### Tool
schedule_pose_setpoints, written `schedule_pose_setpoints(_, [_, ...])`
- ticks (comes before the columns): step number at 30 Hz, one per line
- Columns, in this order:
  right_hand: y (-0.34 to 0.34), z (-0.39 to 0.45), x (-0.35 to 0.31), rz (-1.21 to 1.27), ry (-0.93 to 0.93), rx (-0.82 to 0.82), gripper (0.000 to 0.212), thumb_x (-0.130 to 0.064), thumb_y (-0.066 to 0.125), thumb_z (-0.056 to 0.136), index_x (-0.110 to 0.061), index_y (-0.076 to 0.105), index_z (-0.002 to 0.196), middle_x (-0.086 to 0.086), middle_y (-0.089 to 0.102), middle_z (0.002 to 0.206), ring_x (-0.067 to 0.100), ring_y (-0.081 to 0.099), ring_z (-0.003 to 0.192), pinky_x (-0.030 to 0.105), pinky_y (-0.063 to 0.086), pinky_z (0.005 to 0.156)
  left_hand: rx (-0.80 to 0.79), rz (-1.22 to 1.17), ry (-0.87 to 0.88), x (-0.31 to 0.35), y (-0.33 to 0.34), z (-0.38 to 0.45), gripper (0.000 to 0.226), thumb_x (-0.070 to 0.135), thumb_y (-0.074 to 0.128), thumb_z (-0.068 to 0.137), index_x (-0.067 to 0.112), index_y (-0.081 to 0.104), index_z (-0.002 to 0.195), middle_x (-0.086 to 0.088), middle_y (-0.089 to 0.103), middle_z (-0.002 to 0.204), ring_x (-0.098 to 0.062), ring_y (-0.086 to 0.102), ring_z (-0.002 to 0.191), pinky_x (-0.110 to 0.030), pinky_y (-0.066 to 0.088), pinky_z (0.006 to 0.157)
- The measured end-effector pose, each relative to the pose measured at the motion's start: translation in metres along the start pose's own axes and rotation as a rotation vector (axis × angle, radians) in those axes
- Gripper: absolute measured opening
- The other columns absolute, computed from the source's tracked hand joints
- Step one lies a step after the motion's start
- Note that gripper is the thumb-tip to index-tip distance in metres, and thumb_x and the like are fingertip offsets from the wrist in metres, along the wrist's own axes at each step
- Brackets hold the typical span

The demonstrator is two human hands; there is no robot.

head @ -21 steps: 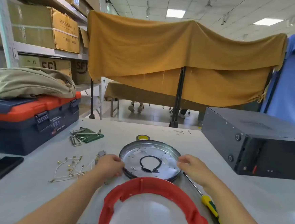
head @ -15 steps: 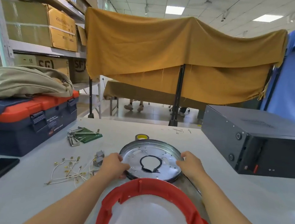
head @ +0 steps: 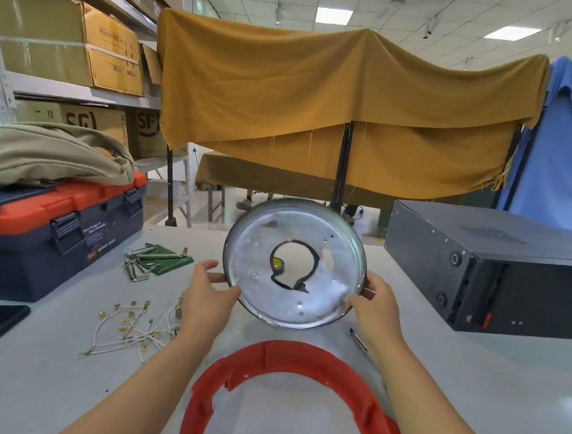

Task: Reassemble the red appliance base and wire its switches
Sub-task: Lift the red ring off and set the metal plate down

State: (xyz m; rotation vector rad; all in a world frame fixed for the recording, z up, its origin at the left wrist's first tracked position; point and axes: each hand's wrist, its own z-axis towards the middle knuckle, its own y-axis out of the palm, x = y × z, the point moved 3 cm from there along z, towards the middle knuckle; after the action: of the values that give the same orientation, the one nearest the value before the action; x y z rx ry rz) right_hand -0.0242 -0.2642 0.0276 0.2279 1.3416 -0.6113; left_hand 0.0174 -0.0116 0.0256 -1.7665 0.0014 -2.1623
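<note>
**Metal plate held up over the table**

From the head camera we see our left hand (head: 208,294) and right hand (head: 375,307) gripping opposite edges of the metal plate (head: 258,249), tilted up above the grey table (head: 470,385). The red ring (head: 287,357) lies nearest us. The toolbox (head: 54,233) reads "WING BOX"; shelf cartons (head: 90,121) read "SF". Mustard cloth (head: 321,93) hangs behind.

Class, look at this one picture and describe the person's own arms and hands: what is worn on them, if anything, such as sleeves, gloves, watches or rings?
Both forearms are bare as far as the frame shows; no sleeve edge is in view. The left hand and the right hand wear no gloves. No watch, bracelet or ring shows on the visible wrists and fingers. No markings or bandages can be seen.
</note>
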Motion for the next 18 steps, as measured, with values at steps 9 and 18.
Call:
schedule_pose_setpoints(9, [-0.029, -0.060, -0.041, 0.286, -0.160, 0.053, 0.049, 0.001, 0.061, 0.084, -0.042, 0.058, 0.108, -0.027, 0.064, 0.096, -0.001, 0.061, 0.092, 0.010, 0.051, 0.059, -0.124, -0.353, 0.055, 0.025, -0.047, -0.048, 0.045, 0.014, 0.069, 0.083, 0.033, 0.054, 0.121, 0.010, 0.065, 0.105, -0.018, 0.071, 0.080, -0.039, 0.058, 0.072])
schedule_pose_setpoints(18, [-0.058, -0.105, -0.047, 0.161, -0.216, 0.067, 0.047, -0.001, 0.054, 0.086, -0.044, 0.061, 0.102, -0.027, 0.066, 0.094, -0.009, 0.061, 0.084, 0.014, 0.049, 0.066, -0.442, -0.463, 0.051, 0.027, -0.086, -0.088, 0.046, 0.026, 0.066, 0.071, 0.027, 0.058, 0.116, -0.010, 0.074, 0.084, -0.027, 0.070, 0.068, -0.028, 0.056, 0.057])
